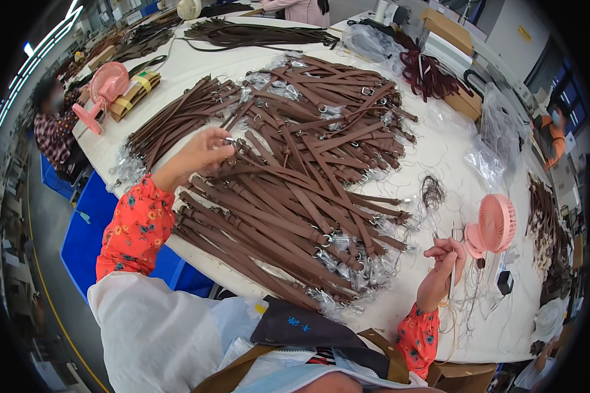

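Observation:
A big heap of brown straps (288,190) with metal buckles covers the middle of the white table, many buckle ends wrapped in clear plastic. My left hand (206,154) is over the heap's left side, its thumb and fingers closed on the end of a brown strap, where a bit of metal shows at the fingertips. Right of the heap, my right hand (446,259) is raised with curled fingers around a slim metal tool (453,278), whose exact kind I cannot make out. Loose dark threads (432,192) lie on the table beyond it.
A pink fan (495,226) stands close to my right hand; another pink fan (107,85) is at the far left. Blue bins (98,236) sit below the table's left edge. Clear plastic bags (498,131) and dark red straps (432,72) lie at the far right. Other people sit around.

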### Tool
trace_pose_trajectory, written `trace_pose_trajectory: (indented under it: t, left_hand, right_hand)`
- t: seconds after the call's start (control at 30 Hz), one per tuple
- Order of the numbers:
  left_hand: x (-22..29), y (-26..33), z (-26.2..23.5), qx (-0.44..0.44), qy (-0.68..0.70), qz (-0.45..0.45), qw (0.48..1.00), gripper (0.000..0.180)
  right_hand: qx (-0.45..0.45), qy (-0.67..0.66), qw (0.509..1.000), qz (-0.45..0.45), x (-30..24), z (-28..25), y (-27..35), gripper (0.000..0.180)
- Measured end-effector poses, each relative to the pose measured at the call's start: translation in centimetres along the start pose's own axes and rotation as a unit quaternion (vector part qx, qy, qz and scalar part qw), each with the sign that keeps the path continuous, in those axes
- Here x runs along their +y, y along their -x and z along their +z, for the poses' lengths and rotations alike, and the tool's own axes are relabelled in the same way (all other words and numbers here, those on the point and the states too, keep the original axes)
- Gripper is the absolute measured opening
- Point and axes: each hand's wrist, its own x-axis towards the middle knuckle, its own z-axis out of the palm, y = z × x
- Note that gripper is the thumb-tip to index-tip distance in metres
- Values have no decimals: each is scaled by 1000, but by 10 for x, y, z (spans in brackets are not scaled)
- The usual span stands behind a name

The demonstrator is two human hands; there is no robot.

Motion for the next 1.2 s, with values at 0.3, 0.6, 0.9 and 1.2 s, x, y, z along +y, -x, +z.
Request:
trace_pose_trajectory:
  t: [0.3,0.6,0.9,1.2]
  left_hand:
    - [-63,-115,-63,239,-410,175,863,38]
    - [-45,-145,-75,195,-382,132,894,28]
    - [94,-104,-25,228,-292,305,877,26]
    - [146,-233,121,140,-394,448,790,27]
  right_hand:
    - [5,54,999,-1,4,-2,5,32]
    - [-2,59,998,-5,-2,-1,5,31]
    - [-9,61,998,-3,-7,-2,3,31]
    - [-22,49,999,6,-12,1,6,32]
